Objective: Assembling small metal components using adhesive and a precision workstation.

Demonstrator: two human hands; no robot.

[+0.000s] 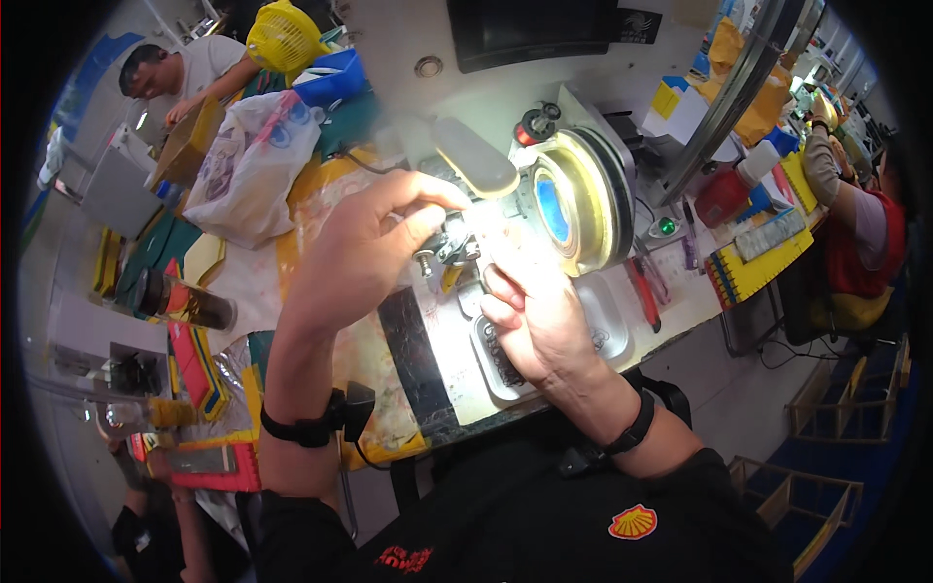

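Note:
Under a bright lamp head (474,160), my left hand (355,248) reaches in with thumb and forefinger pinched together beside a small metal fixture (452,243). Glare hides whatever sits at those fingertips. My right hand (539,316) is close by on the right, its fingers curled in and partly washed out by the light; what they hold cannot be made out. Below that hand lies a white tray (614,325) with small dark curled parts (498,358) in it. A large yellowish roll with a blue core (556,206) stands upright just beyond my right hand.
Red-handled pliers (645,293) lie right of the tray. Behind the roll is a red spool (535,126). A red bottle (721,197) and yellow racks (763,270) stand farther right. Leftward are a white plastic bag (248,175), a dark jar (190,299) and a co-worker (185,73).

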